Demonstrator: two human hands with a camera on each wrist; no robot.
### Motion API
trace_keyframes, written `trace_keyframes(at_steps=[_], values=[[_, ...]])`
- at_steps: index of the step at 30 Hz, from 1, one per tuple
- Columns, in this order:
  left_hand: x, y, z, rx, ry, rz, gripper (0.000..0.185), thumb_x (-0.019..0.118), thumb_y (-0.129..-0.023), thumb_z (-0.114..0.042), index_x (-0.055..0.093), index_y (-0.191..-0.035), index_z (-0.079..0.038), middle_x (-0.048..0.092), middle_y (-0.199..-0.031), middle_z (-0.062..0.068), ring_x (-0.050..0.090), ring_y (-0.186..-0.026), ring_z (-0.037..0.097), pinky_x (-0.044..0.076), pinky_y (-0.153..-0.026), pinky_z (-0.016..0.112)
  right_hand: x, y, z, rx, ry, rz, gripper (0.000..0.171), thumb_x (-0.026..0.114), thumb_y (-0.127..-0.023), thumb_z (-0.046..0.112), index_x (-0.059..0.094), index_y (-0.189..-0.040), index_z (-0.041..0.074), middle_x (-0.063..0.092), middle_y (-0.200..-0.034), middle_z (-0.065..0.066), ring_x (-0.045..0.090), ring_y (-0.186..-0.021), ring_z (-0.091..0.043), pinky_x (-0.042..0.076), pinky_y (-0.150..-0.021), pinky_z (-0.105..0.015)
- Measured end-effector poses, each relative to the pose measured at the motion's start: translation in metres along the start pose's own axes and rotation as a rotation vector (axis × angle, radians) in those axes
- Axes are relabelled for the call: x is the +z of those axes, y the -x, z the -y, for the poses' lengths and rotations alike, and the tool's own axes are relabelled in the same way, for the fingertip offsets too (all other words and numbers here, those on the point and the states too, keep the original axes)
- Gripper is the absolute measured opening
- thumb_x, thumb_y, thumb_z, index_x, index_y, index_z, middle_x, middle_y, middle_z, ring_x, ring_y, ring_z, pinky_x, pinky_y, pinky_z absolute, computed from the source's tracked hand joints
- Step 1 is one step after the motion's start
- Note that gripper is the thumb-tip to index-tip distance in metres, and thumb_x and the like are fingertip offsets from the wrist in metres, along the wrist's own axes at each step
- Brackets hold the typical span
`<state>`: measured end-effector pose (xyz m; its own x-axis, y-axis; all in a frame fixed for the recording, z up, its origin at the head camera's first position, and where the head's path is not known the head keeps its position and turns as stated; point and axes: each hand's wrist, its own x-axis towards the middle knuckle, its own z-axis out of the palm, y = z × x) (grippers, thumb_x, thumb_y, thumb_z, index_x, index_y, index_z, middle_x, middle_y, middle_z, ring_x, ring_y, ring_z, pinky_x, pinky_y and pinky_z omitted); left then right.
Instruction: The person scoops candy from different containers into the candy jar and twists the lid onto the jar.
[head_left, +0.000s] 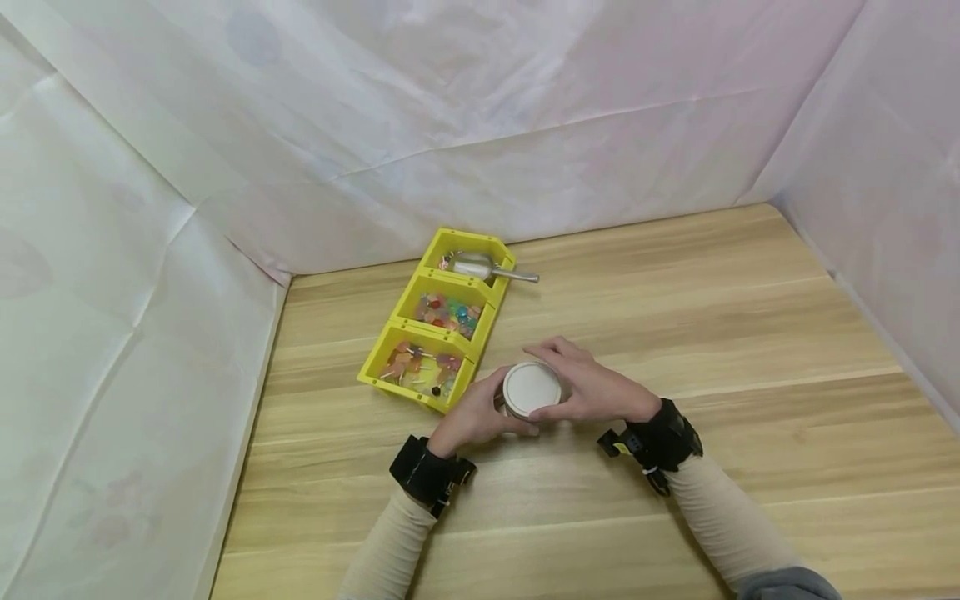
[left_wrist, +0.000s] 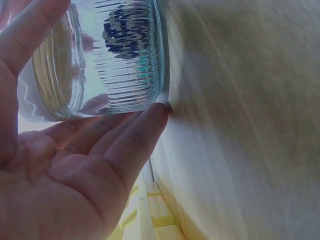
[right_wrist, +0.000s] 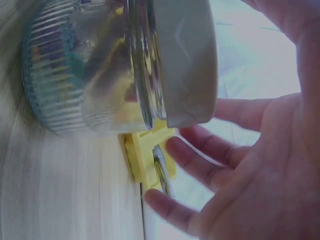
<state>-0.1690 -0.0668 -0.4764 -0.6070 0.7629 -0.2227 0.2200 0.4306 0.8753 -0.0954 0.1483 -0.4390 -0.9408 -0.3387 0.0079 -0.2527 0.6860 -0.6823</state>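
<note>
A clear ribbed glass jar (left_wrist: 117, 75) stands on the wooden table, capped with a white lid (head_left: 532, 389). My left hand (head_left: 474, 414) grips the jar's side, thumb on the near side and fingers around the far side. At the rim, my right hand (head_left: 596, 388) holds the lid between thumb and forefinger. Its other fingers spread loosely away from the glass in the right wrist view. Dark and teal patches show through the jar's ribbed lower part; whether they lie inside, I cannot tell.
Left of the jar stands a yellow three-part bin (head_left: 365, 377). Wrapped lollipops (head_left: 408, 360) lie in the nearest compartment, colourful candies (head_left: 450, 313) in the middle one. A metal scoop (head_left: 476, 267) rests in the farthest, its handle jutting out right. Pale cloth walls enclose the table.
</note>
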Motion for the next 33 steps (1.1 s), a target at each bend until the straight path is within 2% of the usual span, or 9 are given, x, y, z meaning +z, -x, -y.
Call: trace_keyframes(at_steps=[4,8,16,24,26,33], values=[[0.001,0.001,0.002,0.029,-0.008,0.000,0.092,0.092,-0.069,-0.030,0.042,-0.147,-0.031,0.052,-0.144,-0.007,0.047,-0.134,0.015,0.039,-0.115,0.041,0.005,0.001,0.000,-0.069,-0.053,0.030,0.099,0.083,-0.080,0.036,0.026,-0.157,0.010,0.026,-0.158,-0.016,0.031,-0.141,-0.035,0.039,-0.111,-0.055],[0.001,0.001,0.004,0.045,-0.023,0.004,0.094,0.091,-0.072,-0.026,0.039,-0.150,-0.030,0.050,-0.148,-0.005,0.045,-0.135,0.015,0.038,-0.115,0.039,0.007,0.001,0.001,-0.122,-0.070,0.069,0.096,0.084,-0.080,0.028,0.028,-0.156,0.006,0.024,-0.160,-0.018,0.024,-0.146,-0.037,0.031,-0.117,-0.058],[0.001,0.002,0.003,0.052,0.001,0.002,0.093,0.092,-0.069,-0.035,0.041,-0.147,-0.034,0.053,-0.143,-0.005,0.048,-0.132,0.015,0.039,-0.115,0.040,0.009,-0.001,0.000,-0.111,-0.069,0.073,0.089,0.085,-0.079,0.027,0.038,-0.153,0.012,0.035,-0.153,-0.011,0.036,-0.140,-0.028,0.038,-0.114,-0.050],[0.001,0.002,0.001,0.031,-0.020,0.000,0.093,0.090,-0.069,-0.041,0.040,-0.148,-0.034,0.052,-0.145,-0.007,0.048,-0.131,0.013,0.039,-0.114,0.041,0.013,-0.004,0.000,-0.094,-0.052,0.015,0.088,0.088,-0.073,0.024,0.044,-0.149,0.012,0.041,-0.140,-0.009,0.045,-0.126,-0.024,0.046,-0.106,-0.045],[0.001,0.001,0.001,0.030,-0.029,0.001,0.093,0.090,-0.070,-0.039,0.040,-0.148,-0.033,0.051,-0.146,-0.007,0.047,-0.132,0.014,0.039,-0.114,0.041,0.015,-0.005,0.000,-0.090,-0.039,0.003,0.088,0.088,-0.072,0.025,0.045,-0.148,0.012,0.042,-0.136,-0.008,0.045,-0.123,-0.022,0.047,-0.104,-0.042],[0.001,0.000,0.001,0.032,-0.100,-0.001,0.092,0.088,-0.076,-0.018,0.037,-0.152,-0.025,0.049,-0.149,0.000,0.046,-0.135,0.017,0.040,-0.115,0.039,0.018,-0.008,0.000,-0.075,-0.004,-0.050,0.089,0.092,-0.068,0.039,0.050,-0.142,0.013,0.045,-0.127,-0.005,0.046,-0.116,-0.020,0.047,-0.097,-0.038]])
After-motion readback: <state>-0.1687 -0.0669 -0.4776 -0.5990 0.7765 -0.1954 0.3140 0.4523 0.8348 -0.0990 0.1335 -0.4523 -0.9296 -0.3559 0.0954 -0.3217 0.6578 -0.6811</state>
